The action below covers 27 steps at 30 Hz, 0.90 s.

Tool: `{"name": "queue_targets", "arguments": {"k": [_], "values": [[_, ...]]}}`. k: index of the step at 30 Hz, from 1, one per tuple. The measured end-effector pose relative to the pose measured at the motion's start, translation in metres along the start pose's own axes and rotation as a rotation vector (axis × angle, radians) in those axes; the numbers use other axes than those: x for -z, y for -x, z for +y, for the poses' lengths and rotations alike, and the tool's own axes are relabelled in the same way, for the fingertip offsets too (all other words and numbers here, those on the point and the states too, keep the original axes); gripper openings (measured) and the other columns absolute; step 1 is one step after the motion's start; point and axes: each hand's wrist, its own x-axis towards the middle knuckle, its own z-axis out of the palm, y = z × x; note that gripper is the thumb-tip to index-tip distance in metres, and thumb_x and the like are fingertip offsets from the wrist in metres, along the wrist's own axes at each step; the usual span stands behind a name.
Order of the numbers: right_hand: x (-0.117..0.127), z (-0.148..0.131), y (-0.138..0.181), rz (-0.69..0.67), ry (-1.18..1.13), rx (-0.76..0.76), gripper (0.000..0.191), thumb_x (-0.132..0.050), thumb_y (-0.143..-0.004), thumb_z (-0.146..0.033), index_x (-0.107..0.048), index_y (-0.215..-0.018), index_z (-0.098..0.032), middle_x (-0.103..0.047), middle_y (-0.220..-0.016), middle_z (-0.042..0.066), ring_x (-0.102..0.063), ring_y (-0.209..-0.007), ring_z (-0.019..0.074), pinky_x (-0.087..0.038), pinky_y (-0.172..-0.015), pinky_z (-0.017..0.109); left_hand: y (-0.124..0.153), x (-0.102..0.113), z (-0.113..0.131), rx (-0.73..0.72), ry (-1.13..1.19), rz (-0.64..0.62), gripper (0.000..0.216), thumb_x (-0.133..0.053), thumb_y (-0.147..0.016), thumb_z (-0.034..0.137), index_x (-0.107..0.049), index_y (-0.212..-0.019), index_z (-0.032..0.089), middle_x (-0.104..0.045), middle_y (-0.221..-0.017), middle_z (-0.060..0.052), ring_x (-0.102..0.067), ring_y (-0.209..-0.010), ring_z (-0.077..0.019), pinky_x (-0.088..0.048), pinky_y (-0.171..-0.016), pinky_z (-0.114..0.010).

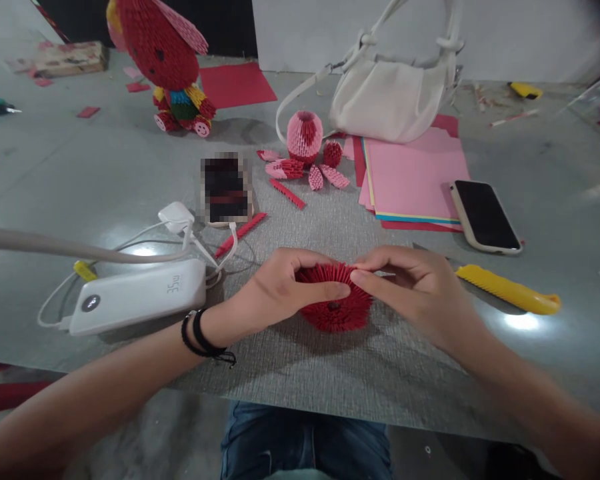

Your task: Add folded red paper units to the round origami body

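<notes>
A round red piece of folded-paper origami [336, 313] with a small hole in its middle rests on the grey table in front of me. Around its left side my left hand [293, 283] is closed, the thumb lying across its top. At the upper right rim my right hand [405, 277] pinches with thumb and forefinger; whatever tiny piece may be between the tips is hidden. Beyond my hands lie a red folded-paper strip [241, 235] and another red strip [287, 193]. Small pink and red paper parts surround a pink-and-red paper vase shape [305, 137].
A yellow utility knife [507, 288] lies right of my right hand. At left are a white power bank [140, 297], cables and a charging phone [226, 190]. Further back stand a red paper figure [167, 60], coloured paper sheets [415, 173], another phone [486, 217] and a white handbag [387, 100].
</notes>
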Motion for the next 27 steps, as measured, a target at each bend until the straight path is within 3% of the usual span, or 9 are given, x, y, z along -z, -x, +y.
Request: {"name": "queue_targets", "arguments": {"k": [4,6,9,12,15,21,27], "values": [[0.008,0.004,-0.006,-0.044,-0.015,-0.013,0.020,-0.074,-0.092,-0.037,-0.077,-0.076,-0.026,-0.078,-0.083,0.002,-0.070,-0.075,0.0188,-0.056,-0.065,0.030,-0.001,0.000,-0.002,0.035,0.136,0.000,0.023,-0.086,-0.079,0.030,-0.082,-0.098,0.016,-0.081,-0.092,-0.004,-0.071,-0.081,-0.0147,-0.055,-0.077,-0.024],[0.013,0.007,-0.011,-0.048,-0.061,-0.017,0.021,-0.069,-0.095,-0.041,-0.083,-0.085,-0.028,-0.080,-0.086,0.002,-0.073,-0.079,0.0196,-0.059,-0.070,0.032,-0.003,0.000,-0.002,0.063,0.234,0.009,0.023,-0.089,-0.076,0.027,-0.082,-0.096,0.016,-0.081,-0.090,-0.005,-0.072,-0.079,-0.0141,-0.057,-0.078,-0.025],[0.017,0.011,-0.018,-0.085,-0.017,0.030,0.015,-0.074,-0.090,-0.033,-0.085,-0.100,-0.032,-0.082,-0.102,0.003,-0.076,-0.094,0.0224,-0.061,-0.077,0.034,-0.004,0.000,0.000,0.105,0.328,0.019,0.022,-0.092,-0.071,0.024,-0.082,-0.089,0.015,-0.081,-0.084,-0.004,-0.072,-0.074,-0.0130,-0.058,-0.076,-0.024],[0.014,0.013,-0.020,-0.175,0.010,0.080,0.018,-0.072,-0.088,-0.025,-0.086,-0.097,-0.034,-0.082,-0.104,0.002,-0.075,-0.096,0.0233,-0.060,-0.079,0.036,-0.004,0.000,0.002,0.155,0.347,-0.016,0.021,-0.093,-0.069,0.022,-0.082,-0.085,0.015,-0.081,-0.081,-0.003,-0.072,-0.071,-0.0119,-0.057,-0.072,-0.022],[0.011,0.012,-0.019,-0.181,0.021,0.133,0.020,-0.071,-0.087,-0.021,-0.085,-0.089,-0.035,-0.082,-0.096,0.000,-0.076,-0.089,0.0214,-0.058,-0.074,0.033,-0.003,0.000,0.003,0.184,0.329,-0.063,0.018,-0.092,-0.072,0.023,-0.083,-0.086,0.017,-0.081,-0.081,-0.002,-0.072,-0.070,-0.0110,-0.057,-0.070,-0.021],[0.014,0.009,-0.020,-0.138,0.049,0.128,0.008,-0.078,-0.088,-0.034,-0.083,-0.083,-0.030,-0.080,-0.084,0.002,-0.073,-0.078,0.0211,-0.059,-0.069,0.034,-0.002,0.001,0.001,0.166,0.284,-0.110,0.017,-0.091,-0.075,0.024,-0.085,-0.090,0.020,-0.083,-0.086,-0.001,-0.073,-0.074,-0.0086,-0.055,-0.072,-0.017],[0.017,0.009,-0.021,-0.202,0.052,0.113,0.006,-0.082,-0.084,-0.030,-0.085,-0.088,-0.032,-0.082,-0.089,0.000,-0.075,-0.084,0.0208,-0.058,-0.074,0.032,-0.001,0.002,0.005,0.190,0.299,-0.153,0.018,-0.091,-0.074,0.023,-0.085,-0.090,0.018,-0.082,-0.082,-0.002,-0.072,-0.071,-0.0087,-0.056,-0.071,-0.017]]}}
